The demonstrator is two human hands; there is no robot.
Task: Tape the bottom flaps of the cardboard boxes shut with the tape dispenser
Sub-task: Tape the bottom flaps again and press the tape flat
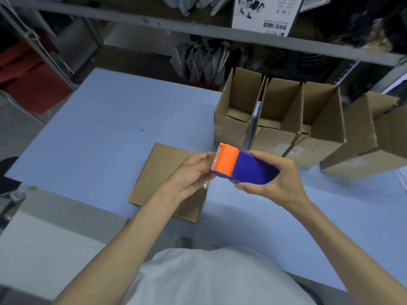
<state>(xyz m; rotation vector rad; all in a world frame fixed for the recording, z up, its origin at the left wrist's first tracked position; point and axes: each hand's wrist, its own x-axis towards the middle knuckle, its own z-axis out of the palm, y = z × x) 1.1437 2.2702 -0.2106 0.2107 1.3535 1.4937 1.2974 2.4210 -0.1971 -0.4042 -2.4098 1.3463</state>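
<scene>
Just above the near right corner of a flattened brown cardboard box, both hands hold a blue-and-orange plastic tape dispenser clear of the pale blue table. The right hand grips the blue body, thumb on the near side and fingers wrapped over the far side. The left hand is curled at the orange cutter end, its fingertips touching the toothed edge; it may be pinching a strip of clear tape there, though the film is too faint to be sure. The tape dispenser lies roughly level, orange end toward the left. The flattened box lies flat on the table beneath the left wrist. Further back on the right, 3 open-topped brown cardboard boxes stand upright in a row, touching one another, and a 4th box sits tilted beside them at the table's right edge. Behind the table a grey metal shelf rail carries a white printed carton, with grey plastic pouches stacked below it.
</scene>
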